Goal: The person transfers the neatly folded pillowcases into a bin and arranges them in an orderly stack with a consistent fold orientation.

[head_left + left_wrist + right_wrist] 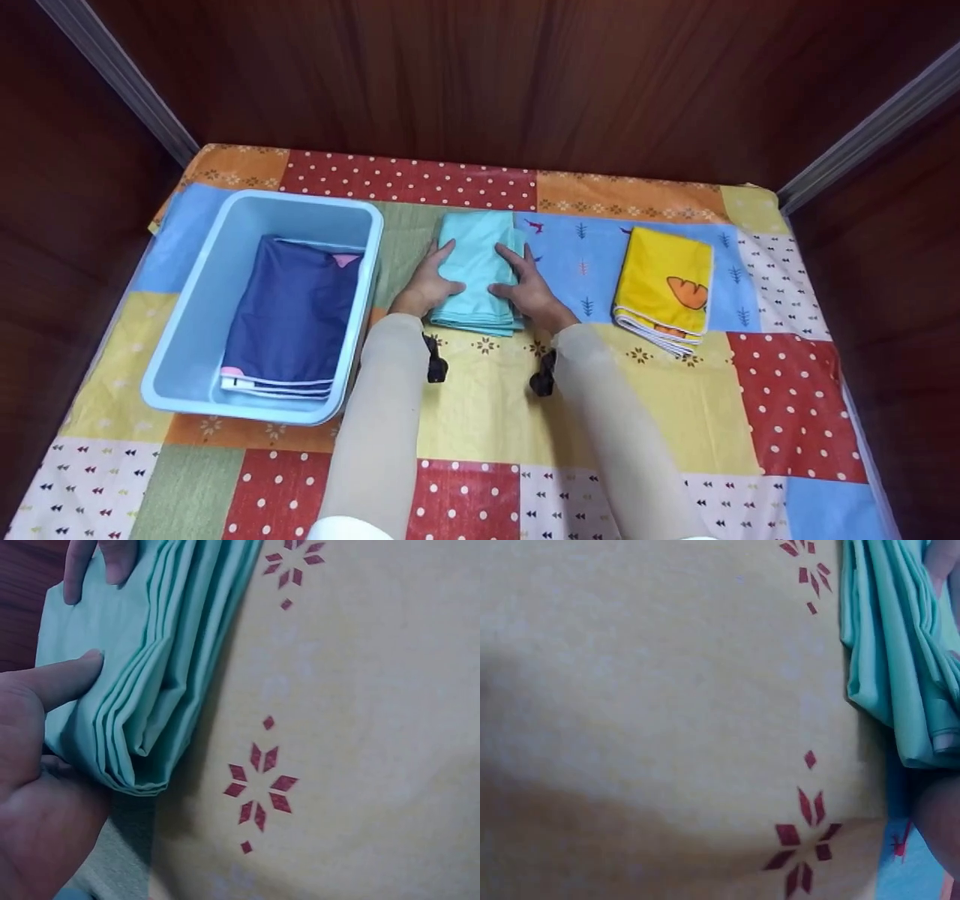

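A thick folded teal cloth [475, 274] lies on the patchwork tablecloth in the middle, its layered folds [142, 712] facing me. On its left side, my left hand [425, 281] grips the edge with the thumb [71, 679] on top; part of the fingers is tucked out of sight beside the folds. From the opposite side my right hand [531, 292] holds the same cloth, thumb and a finger on its upper face. The right wrist view catches only slivers of that hand next to the teal folds [892, 637].
To the left stands a light blue plastic bin [180, 330] with a folded navy cloth [300, 315] inside. A folded yellow cloth [660, 277] with a carrot print lies to the right. Dark wood-grain panels [480, 82] enclose the patchwork tablecloth [660, 405] at the back and sides.
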Tool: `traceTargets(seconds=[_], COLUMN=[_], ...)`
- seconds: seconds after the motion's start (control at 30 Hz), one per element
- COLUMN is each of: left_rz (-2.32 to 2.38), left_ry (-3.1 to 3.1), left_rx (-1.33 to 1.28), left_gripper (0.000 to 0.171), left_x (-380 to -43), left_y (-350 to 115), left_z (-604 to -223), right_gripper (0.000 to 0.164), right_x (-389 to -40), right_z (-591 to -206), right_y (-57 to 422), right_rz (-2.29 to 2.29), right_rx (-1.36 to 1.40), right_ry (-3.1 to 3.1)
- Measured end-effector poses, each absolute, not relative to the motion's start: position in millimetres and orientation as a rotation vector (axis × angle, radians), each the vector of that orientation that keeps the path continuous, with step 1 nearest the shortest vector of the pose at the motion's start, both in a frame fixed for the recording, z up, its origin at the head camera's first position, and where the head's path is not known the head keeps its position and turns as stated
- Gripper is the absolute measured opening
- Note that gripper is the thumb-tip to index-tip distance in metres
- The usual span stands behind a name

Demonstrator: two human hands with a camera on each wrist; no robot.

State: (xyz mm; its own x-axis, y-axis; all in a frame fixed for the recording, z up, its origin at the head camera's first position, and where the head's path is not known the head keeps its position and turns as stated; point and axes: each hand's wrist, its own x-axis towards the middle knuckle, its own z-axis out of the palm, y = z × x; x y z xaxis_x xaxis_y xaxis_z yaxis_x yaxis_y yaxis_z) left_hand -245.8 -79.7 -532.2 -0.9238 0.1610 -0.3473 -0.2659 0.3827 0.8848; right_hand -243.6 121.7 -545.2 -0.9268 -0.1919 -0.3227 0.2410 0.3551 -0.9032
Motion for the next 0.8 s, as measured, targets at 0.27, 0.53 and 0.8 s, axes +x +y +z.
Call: traceTargets(seconds=[0.27, 0.53, 0.8], left_rz=[1.528, 1.539, 1.563], left_ry=[2.281, 2.277, 2.276], left_rx=[-0.099, -0.122, -0.124], left_gripper=[0.084, 0.079, 0.076], left_x=[-247.4, -245.7, -244.9], left_y=[-78.6, -78.3, -75.9], left_z=[-537.1, -537.0, -534.4], right_gripper=[0.074, 0.073, 0.072], right_x=[-241.4, -241.0, -241.1], right_z=[-548.9, -549.5, -551.4], right_y=[122.9, 121.2, 121.0], right_rz=[-1.700, -1.755, -1.797], right_rx=[0.084, 0.128, 0.177], right_ry=[2.184, 2.137, 2.081])
